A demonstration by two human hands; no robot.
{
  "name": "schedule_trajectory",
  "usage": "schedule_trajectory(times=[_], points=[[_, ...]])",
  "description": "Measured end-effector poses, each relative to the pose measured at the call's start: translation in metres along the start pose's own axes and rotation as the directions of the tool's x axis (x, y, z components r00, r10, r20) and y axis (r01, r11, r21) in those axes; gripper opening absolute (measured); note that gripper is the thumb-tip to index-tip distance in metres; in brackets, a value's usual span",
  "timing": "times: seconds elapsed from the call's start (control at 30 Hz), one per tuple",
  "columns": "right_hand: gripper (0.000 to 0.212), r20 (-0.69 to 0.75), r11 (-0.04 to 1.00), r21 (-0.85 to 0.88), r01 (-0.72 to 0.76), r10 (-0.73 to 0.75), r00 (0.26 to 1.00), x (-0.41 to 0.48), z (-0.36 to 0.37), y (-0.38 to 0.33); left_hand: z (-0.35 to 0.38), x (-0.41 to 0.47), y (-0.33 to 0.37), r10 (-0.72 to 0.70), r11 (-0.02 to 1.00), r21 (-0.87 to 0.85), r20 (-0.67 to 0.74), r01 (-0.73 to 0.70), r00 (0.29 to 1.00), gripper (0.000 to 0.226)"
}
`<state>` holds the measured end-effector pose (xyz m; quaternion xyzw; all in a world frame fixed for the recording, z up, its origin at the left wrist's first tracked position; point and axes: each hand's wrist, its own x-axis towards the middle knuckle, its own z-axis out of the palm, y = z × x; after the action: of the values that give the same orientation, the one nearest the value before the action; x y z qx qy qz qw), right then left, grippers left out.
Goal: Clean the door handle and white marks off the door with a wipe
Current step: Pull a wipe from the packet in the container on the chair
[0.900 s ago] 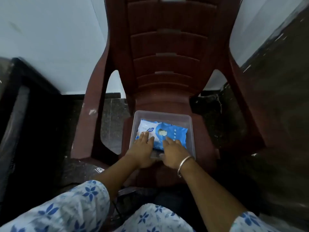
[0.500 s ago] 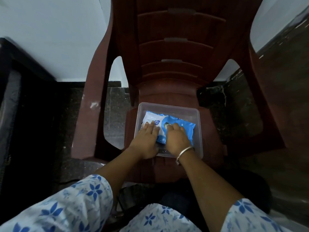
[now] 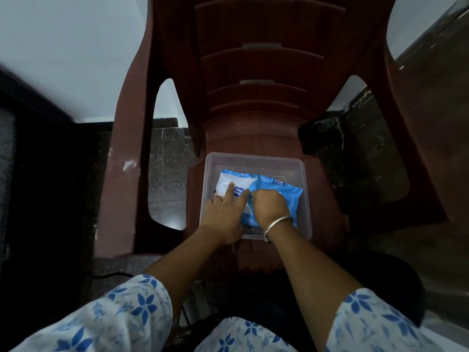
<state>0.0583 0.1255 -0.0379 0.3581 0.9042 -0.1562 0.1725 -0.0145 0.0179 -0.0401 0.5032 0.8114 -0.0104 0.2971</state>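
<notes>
Wipe pack point(image 3: 280, 196) lies beneath left hand point(image 3: 223, 215), right hand point(image 3: 270, 207).

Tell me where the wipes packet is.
Head view, centre: the blue-and-white wipes packet lies inside the clear plastic tub on the maroon plastic chair seat.

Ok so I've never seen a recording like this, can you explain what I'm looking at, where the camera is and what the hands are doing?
No machine here: a person wears one wide camera on the head, looking down at their own arms. The left hand presses straight fingers on a blue and white wipes pack. The right hand, a bangle at its wrist, curls its fingers at the pack's middle, seemingly pinching it. The pack lies in a clear tub on the seat of a dark red plastic chair.
</notes>
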Motion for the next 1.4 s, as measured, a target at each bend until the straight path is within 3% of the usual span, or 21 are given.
schedule_trajectory(times=[0.23, 0.33, 0.4, 0.47, 0.57, 0.67, 0.7, 0.77, 0.8, 0.83, 0.97, 1.07, 1.17, 1.23, 1.3, 1.4], points=[[0.022, -0.046, 1.0, -0.011, -0.003, 0.002, 0.999, 0.0, 0.003, 0.001, 0.004, 0.002, -0.003, -0.012, 1.0, 0.005, -0.01, 0.012, 1.0, 0.088], [0.019, -0.096, 0.996, 0.002, 0.084, -0.084, 0.992, -0.003, 0.007, 0.008, 0.005, 0.0, -0.004, -0.018, 1.0, -0.006, -0.01, 0.018, 1.0, 0.087], [0.015, -0.148, 0.986, 0.094, 0.14, -0.126, 0.981, -0.004, 0.013, 0.013, 0.005, 0.0, -0.003, -0.015, 1.0, -0.015, -0.009, 0.015, 1.0, 0.088], [0.008, -0.204, 0.944, 0.307, 0.122, -0.06, 0.977, -0.005, 0.017, 0.016, 0.004, 0.0, -0.003, -0.015, 1.0, -0.006, -0.006, 0.015, 1.0, 0.089], [0.014, -0.253, 0.778, 0.628, 0.03, 0.167, 0.953, -0.012, 0.017, 0.013, 0.003, 0.001, -0.002, -0.019, 1.0, 0.014, -0.013, 0.019, 1.0, 0.09], [0.018, -0.221, 0.63, 0.776, -0.029, 0.315, 0.923, -0.013, 0.014, 0.016, 0.002, 0.001, -0.002, -0.022, 0.999, 0.023, -0.003, 0.022, 1.0, 0.09], [0.021, -0.148, 0.512, 0.856, -0.072, 0.377, 0.914, -0.011, 0.011, 0.016, 0.002, 0.001, -0.002, -0.029, 0.999, 0.019, 0.003, 0.029, 1.0, 0.09], [0.024, 0.078, 0.143, 0.976, -0.166, 0.479, 0.874, -0.008, 0.004, 0.017, 0.001, 0.0, -0.001, -0.045, 0.999, 0.008, 0.016, 0.045, 0.999, 0.089], [0.025, 0.179, -0.02, 0.981, -0.194, 0.487, 0.855, -0.007, 0.001, 0.017, 0.0, 0.0, -0.001, -0.052, 0.999, 0.003, 0.021, 0.052, 0.998, 0.089], [0.025, 0.233, -0.114, 0.973, -0.203, 0.484, 0.844, -0.008, -0.001, 0.017, 0.0, 0.0, 0.0, -0.059, 0.998, -0.002, 0.019, 0.059, 0.998, 0.089], [0.02, 0.253, -0.293, 0.949, -0.115, 0.489, 0.835, -0.015, -0.01, 0.018, -0.005, 0.0, 0.007, -0.063, 0.998, -0.028, -0.031, 0.062, 0.998, 0.087], [0.018, 0.245, -0.44, 0.897, -0.026, 0.448, 0.86, -0.019, -0.023, 0.02, -0.009, 0.001, 0.012, -0.058, 0.998, 0.012, 0.016, 0.058, 0.998, 0.083], [0.025, 0.178, -0.46, 0.886, 0.051, 0.441, 0.879, -0.025, -0.039, 0.018, -0.017, 0.0, 0.021, -0.073, 0.997, -0.006, -0.024, 0.072, 0.997, 0.08], [0.026, 0.152, -0.434, 0.898, 0.066, 0.449, 0.881, -0.031, -0.049, 0.017, -0.026, -0.001, 0.03, -0.031, 0.965, -0.262, -0.138, -0.006, 0.99, 0.07], [0.025, 0.093, -0.318, 0.946, 0.06, 0.446, 0.89, -0.039, -0.058, 0.016, -0.041, -0.001, 0.041, -0.038, 0.794, -0.6, -0.213, -0.1, 0.976, 0.053], [0.023, -0.036, -0.123, 0.988, 0.098, 0.432, 0.901, -0.054, -0.071, 0.017, -0.068, -0.007, 0.063, -0.139, 0.453, -0.883, -0.203, -0.12, 0.969, 0.028]])
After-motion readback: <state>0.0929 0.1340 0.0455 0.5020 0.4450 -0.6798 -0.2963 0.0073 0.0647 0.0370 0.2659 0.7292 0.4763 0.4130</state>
